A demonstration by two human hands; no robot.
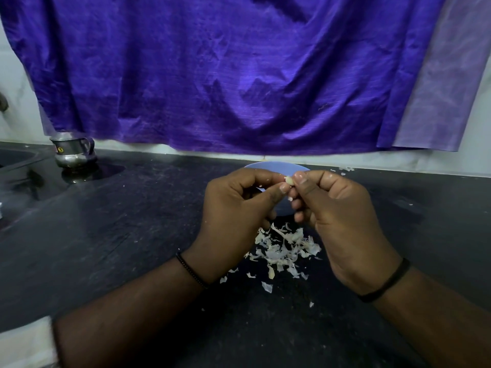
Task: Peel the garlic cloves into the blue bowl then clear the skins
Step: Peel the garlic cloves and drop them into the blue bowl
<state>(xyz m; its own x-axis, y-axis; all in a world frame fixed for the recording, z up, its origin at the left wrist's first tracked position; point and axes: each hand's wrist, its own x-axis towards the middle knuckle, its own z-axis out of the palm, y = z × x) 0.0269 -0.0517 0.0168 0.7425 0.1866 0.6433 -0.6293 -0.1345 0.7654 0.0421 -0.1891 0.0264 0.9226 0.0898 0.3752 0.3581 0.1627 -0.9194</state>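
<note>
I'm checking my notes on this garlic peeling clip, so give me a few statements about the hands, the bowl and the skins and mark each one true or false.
1. Both hands pinch one garlic clove between them. True.
2. The blue bowl sits in front of the hands, nearer the camera. False: it lies beyond them, toward the wall.
3. A heap of skins lies on the dark counter below the hands. True.
4. The left hand rests flat on the counter. False: it is raised, fingers curled on the clove, opposite the right hand.
5. A metal jug stands at far right. False: far left.

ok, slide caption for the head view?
Both hands pinch a garlic clove above the blue bowl, skins piled below.
</note>
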